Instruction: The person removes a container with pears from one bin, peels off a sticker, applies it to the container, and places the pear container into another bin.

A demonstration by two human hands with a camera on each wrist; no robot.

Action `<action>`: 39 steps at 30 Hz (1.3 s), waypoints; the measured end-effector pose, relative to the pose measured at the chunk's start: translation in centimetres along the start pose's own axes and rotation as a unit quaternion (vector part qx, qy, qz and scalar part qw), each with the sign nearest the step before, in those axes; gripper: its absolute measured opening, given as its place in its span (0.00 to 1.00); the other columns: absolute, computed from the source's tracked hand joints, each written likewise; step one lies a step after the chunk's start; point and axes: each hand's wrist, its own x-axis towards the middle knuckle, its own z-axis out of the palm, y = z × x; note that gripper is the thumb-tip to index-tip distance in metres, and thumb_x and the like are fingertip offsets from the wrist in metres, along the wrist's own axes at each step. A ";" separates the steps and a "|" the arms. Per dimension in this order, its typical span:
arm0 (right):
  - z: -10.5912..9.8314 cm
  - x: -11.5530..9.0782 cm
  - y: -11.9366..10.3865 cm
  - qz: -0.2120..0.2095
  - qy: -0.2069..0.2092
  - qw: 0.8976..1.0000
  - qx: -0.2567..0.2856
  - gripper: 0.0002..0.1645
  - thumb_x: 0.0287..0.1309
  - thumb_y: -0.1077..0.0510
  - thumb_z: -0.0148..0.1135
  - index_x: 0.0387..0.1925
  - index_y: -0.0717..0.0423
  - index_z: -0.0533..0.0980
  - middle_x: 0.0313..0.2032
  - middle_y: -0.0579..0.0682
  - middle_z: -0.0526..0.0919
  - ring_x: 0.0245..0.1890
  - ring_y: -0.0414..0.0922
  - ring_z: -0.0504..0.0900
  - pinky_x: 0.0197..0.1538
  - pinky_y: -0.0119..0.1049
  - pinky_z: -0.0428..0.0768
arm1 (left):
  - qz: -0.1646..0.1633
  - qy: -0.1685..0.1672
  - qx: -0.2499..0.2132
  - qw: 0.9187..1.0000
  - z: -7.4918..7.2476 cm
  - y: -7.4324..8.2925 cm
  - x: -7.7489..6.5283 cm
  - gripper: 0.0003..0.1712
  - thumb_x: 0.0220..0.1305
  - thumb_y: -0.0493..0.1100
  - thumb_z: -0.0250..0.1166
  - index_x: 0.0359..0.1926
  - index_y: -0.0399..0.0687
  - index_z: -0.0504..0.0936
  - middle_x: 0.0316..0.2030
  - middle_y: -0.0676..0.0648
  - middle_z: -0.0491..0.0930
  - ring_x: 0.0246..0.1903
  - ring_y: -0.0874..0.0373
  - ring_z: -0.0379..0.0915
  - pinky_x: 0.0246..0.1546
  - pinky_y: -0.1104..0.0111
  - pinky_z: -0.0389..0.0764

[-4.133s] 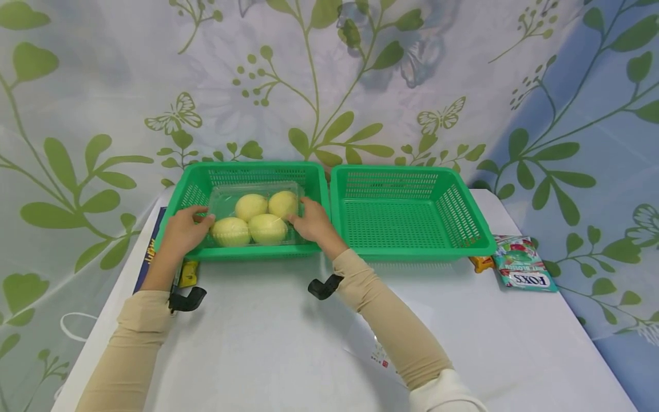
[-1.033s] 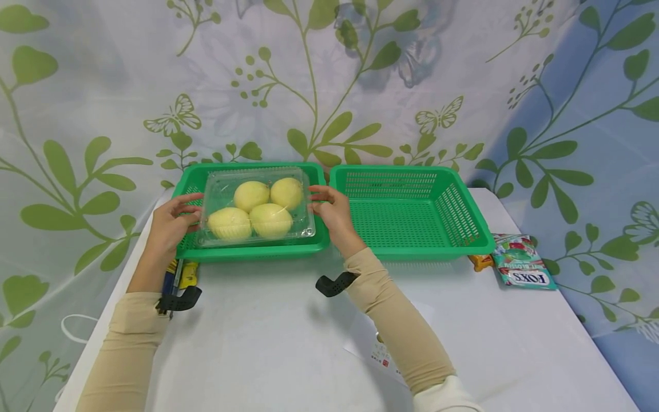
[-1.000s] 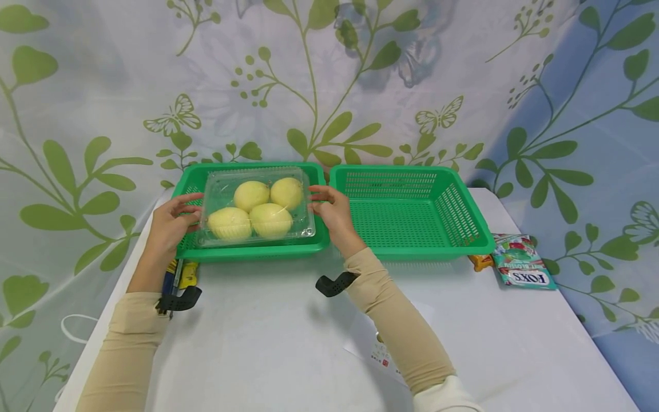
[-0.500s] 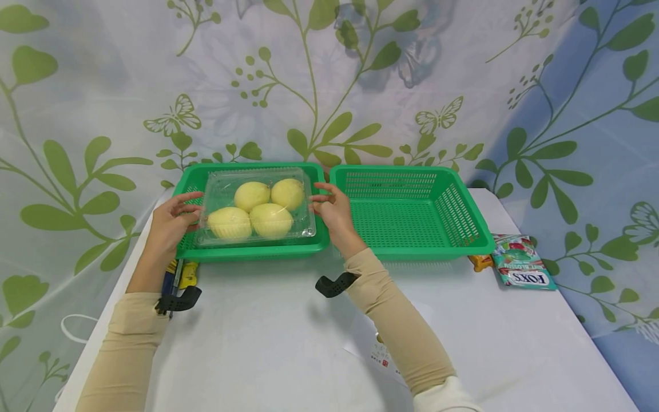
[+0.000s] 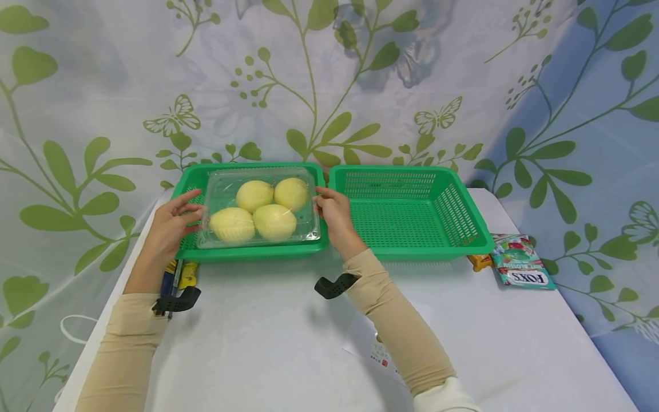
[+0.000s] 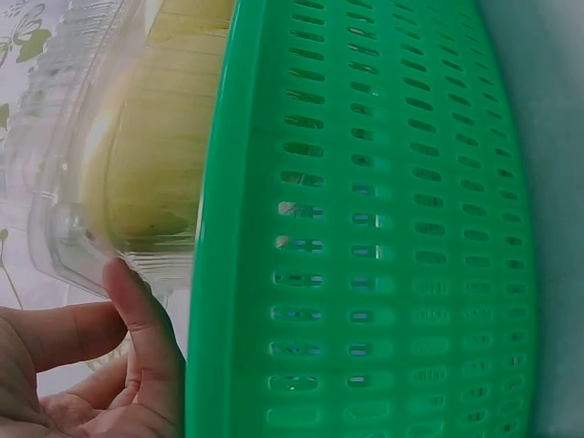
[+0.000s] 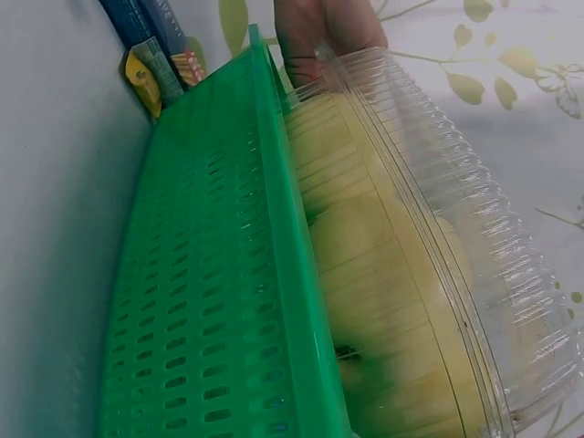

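Observation:
A clear plastic clamshell box [image 5: 221, 189] with several pale yellow fruits [image 5: 275, 222] inside is raised out of the left green basket [image 5: 247, 252]. My left hand [image 5: 172, 223] holds the box's left side, its index finger pointing away along that edge. In the left wrist view, fingertips [image 6: 119, 278] meet the lower corner of the box above the basket rim. On the opposite side my right hand [image 5: 337, 220] holds the box's right edge. From the right wrist, the box [image 7: 474, 201] overlaps the basket rim; the far hand [image 7: 328, 32] shows at its other end.
A second green basket [image 5: 396, 229] stands directly to the right. Beyond it lie a teal FOX'S candy bag [image 5: 525, 263] and an orange packet [image 5: 480, 262]. A yellow packet [image 5: 189, 274] sits beside the left forearm, and a printed sheet [image 5: 378, 357] lies on the white table.
Both hands have raised the fruit box from the basket's inside to its rim level. Over the last half second it has shifted slightly right.

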 end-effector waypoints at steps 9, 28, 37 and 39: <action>-0.1 -0.1 -0.1 0.007 -0.005 1.000 0.001 0.23 0.75 0.64 0.48 0.67 0.57 0.73 0.47 0.50 0.77 0.35 0.40 0.74 0.44 0.33 0.73 | -0.002 -0.004 -0.018 1.000 0.1 0.0 -0.1 0.33 0.75 0.38 0.56 0.77 0.45 0.60 0.40 0.59 0.74 0.40 0.70 0.74 0.35 0.80 0.80; -0.8 -1.1 -1.2 0.001 -0.019 1.000 0.004 0.23 0.73 0.62 0.51 0.66 0.55 0.73 0.43 0.47 0.76 0.35 0.40 0.74 0.38 0.29 0.74 | 0.025 -0.017 -0.081 0.996 0.6 0.3 -0.3 0.27 0.74 0.36 0.57 0.72 0.48 0.70 0.39 0.57 0.74 0.36 0.68 0.71 0.33 0.79 0.80; -1.2 -1.1 -1.4 -0.001 -0.026 1.000 0.009 0.24 0.73 0.62 0.52 0.67 0.56 0.72 0.42 0.46 0.75 0.35 0.40 0.73 0.37 0.29 0.73 | 0.040 -0.025 -0.115 0.992 0.9 0.8 -0.4 0.27 0.73 0.36 0.57 0.71 0.46 0.71 0.38 0.56 0.75 0.35 0.67 0.74 0.33 0.78 0.81; -1.2 -1.2 -1.4 -0.001 -0.026 1.000 0.010 0.23 0.73 0.62 0.52 0.67 0.55 0.72 0.42 0.46 0.74 0.36 0.40 0.73 0.37 0.29 0.73 | 0.040 -0.026 -0.114 0.992 0.9 0.8 -0.5 0.26 0.73 0.35 0.58 0.71 0.47 0.71 0.38 0.56 0.75 0.35 0.67 0.73 0.33 0.78 0.81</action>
